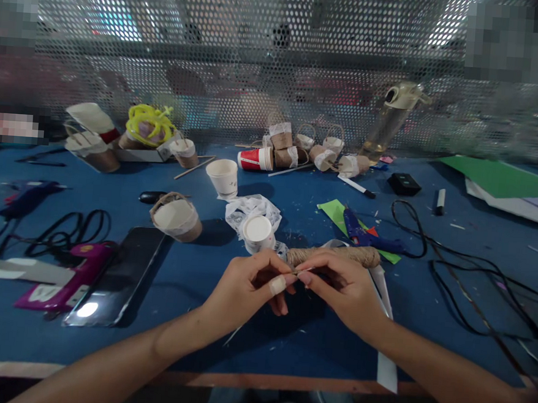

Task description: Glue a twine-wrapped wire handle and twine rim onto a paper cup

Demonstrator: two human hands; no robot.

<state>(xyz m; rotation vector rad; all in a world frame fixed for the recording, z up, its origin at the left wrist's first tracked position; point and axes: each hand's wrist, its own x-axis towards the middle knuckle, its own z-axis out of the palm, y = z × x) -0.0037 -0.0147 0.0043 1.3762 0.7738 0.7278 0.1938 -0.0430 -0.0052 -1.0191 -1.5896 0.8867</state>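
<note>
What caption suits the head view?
Left hand and right hand pinch something thin near a twine roll on a blue table.

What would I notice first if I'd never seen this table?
Probably the bright yellow coil at the back left, then the green sheet at the back right. Front and centre, the left hand and right hand pinch something thin near the twine roll.

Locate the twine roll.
The twine roll lies right of centre in the head view, beyond the right hand and in front of the glue gun on green paper.
</note>
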